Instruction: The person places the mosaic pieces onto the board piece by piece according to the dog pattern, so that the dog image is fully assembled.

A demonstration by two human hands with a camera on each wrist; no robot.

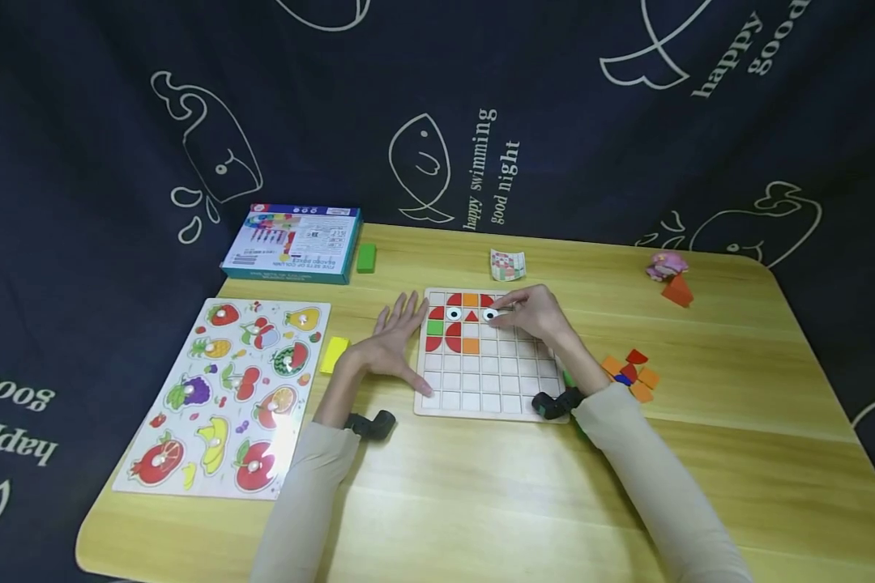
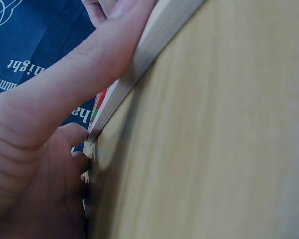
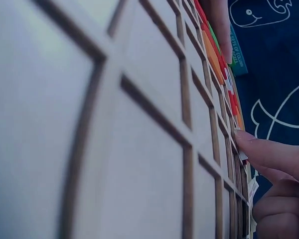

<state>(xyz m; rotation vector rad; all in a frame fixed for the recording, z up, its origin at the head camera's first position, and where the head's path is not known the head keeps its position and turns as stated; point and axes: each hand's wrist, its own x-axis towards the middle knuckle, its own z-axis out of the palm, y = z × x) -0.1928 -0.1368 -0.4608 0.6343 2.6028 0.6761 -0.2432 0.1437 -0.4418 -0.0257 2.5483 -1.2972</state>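
Observation:
A white grid board (image 1: 503,389) lies mid-table, its upper left cells filled with red, orange and green tiles. One white eye tile (image 1: 454,314) sits in the second row. My right hand (image 1: 535,312) pinches another eye tile (image 1: 489,315) over that same row, to the right of a red triangle tile (image 1: 471,317). The right wrist view catches a fingertip at this tile's white edge (image 3: 242,156), close to the grid. My left hand (image 1: 390,348) is spread along the board's left side, the thumb (image 2: 104,55) pressing on its rim.
Loose orange, red and blue tiles (image 1: 630,374) lie right of the board. A small pattern card (image 1: 508,265) is behind it. At left are a fruit puzzle (image 1: 222,397), a box (image 1: 292,243), a yellow block (image 1: 334,355) and a green block (image 1: 366,258).

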